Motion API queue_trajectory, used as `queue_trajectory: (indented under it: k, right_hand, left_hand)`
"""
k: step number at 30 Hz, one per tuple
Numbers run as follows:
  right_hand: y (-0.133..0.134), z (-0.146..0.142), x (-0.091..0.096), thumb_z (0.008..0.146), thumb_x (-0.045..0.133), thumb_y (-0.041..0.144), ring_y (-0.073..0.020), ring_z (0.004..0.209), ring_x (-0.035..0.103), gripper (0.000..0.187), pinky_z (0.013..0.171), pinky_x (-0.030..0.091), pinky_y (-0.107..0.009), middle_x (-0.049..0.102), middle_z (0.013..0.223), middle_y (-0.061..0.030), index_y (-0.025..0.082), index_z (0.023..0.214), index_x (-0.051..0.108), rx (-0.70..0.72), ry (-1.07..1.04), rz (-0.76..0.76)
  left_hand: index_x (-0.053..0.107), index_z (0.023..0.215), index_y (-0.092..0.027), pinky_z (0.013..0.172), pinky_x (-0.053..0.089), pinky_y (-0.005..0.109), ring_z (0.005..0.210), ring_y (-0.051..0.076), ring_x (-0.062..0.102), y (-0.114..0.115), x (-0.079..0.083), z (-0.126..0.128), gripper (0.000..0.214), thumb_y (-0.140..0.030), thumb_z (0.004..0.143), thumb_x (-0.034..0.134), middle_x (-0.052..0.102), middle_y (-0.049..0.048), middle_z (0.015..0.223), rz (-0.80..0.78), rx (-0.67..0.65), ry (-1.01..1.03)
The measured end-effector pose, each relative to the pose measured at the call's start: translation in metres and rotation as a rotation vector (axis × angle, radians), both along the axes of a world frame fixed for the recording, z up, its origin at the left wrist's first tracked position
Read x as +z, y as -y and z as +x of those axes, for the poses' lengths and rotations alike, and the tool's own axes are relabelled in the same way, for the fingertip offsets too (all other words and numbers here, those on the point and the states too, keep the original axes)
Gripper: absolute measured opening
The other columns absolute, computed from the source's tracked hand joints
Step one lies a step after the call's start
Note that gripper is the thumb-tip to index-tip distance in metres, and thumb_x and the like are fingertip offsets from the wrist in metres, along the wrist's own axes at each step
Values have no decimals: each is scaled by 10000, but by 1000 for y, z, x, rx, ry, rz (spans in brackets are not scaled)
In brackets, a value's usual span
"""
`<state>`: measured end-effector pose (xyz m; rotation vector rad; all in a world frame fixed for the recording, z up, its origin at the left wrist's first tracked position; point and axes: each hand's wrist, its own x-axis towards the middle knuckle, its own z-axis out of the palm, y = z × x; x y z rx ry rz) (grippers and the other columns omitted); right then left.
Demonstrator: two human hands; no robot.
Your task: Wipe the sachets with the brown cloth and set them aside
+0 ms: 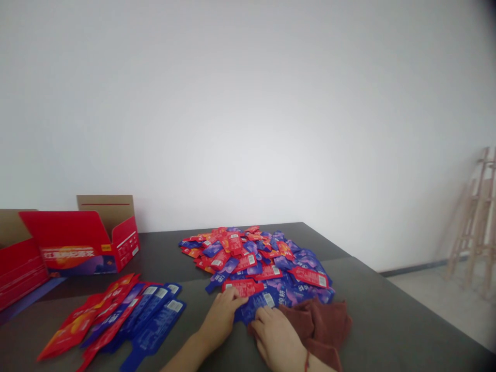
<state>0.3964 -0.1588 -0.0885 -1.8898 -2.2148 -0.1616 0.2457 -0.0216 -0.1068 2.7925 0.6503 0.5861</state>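
Note:
At the near edge of a heap of red and blue sachets, a blue sachet with a white barcode label lies between my hands. My left hand is closed at its left end, thumb and fingers pinching there, close to a red sachet. My right hand has its curled fingers on the near edge of the same blue sachet; its fingertips are partly hidden. A crumpled brown cloth lies beside and partly under my right hand.
Left of my hands, red and blue sachets lie in an overlapping row on the dark table. Behind them stands an open red box, with another red box at the left edge. A wooden easel stands at far right.

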Motion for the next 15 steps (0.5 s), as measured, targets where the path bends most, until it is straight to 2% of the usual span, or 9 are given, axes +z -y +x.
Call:
queue_trajectory:
  k: [4, 7, 11, 15]
  right_hand:
    - [1, 11, 11, 877, 482, 171, -204, 916, 559, 178, 797, 387, -308, 640, 959, -50, 191, 893, 657, -77, -40, 12]
    - [-12, 16, 26, 880, 466, 147, -185, 930, 572, 198, 816, 388, -278, 653, 967, -39, 201, 890, 656, -178, -104, 57]
    - [-31, 30, 49, 865, 481, 155, -152, 823, 599, 174, 720, 402, -241, 656, 883, -15, 206, 836, 644, -239, -162, 75]
    - [-48, 44, 60, 900, 436, 182, -174, 869, 594, 197, 744, 399, -268, 642, 933, -57, 182, 888, 633, -277, -142, 112]
  left_hand:
    - [609, 1212, -299, 781, 388, 320, 957, 219, 531, 0, 2, 1, 456, -53, 865, 444, 579, 55, 1029, 31, -9, -30]
    - [607, 1219, -298, 777, 387, 316, 958, 223, 532, 2, 6, 2, 462, -50, 870, 433, 581, 56, 1023, 49, 9, -80]
    - [623, 1191, -307, 780, 388, 320, 964, 228, 534, 5, 10, 3, 438, -61, 884, 431, 585, 56, 1026, 66, 27, -129]
    - [609, 1220, -306, 814, 391, 328, 985, 229, 532, 6, 9, 2, 464, -48, 876, 436, 584, 58, 1053, 63, 33, -134]
